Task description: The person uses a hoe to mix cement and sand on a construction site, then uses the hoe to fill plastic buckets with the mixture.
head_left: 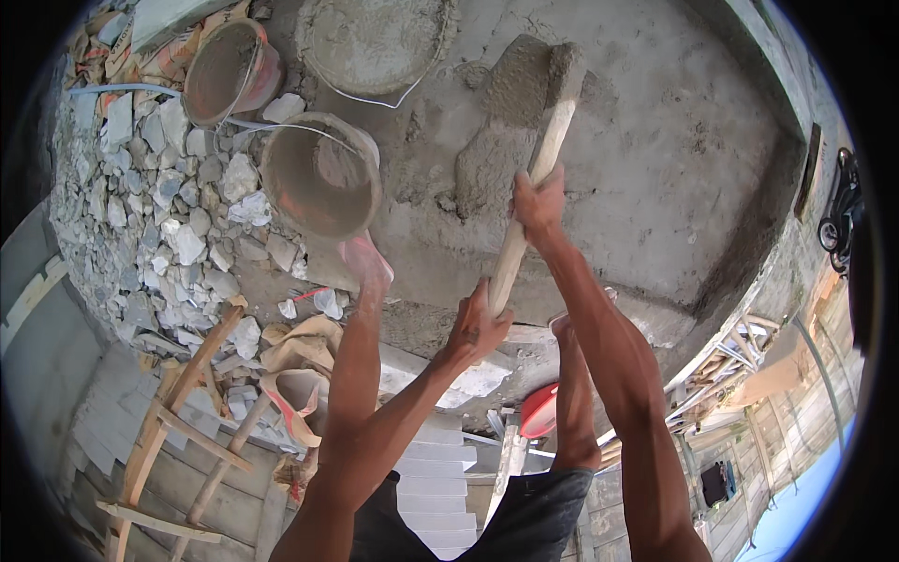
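Note:
Both of my hands are wrapped round the pale wooden handle of a hoe (536, 173). My left hand (478, 323) grips the near end of the handle, low in the middle of the view. Further up, my right hand (540, 204) closes round the shaft about midway. The hoe's blade (518, 82), coated in wet grey mortar, rests on the mortar at the far end. A heap of wet mortar (487, 164) lies just on the near side of the blade; the blade's edge cannot be made out.
A mortar-coated bucket (323, 178) stands by my left foot, another bucket (234, 70) behind it. A mortar-filled bucket (375, 42) is at the far side. Broken stones (159, 206) cover the left. A low wall (787, 70) edges the right; a wooden ladder (173, 421) lies lower left.

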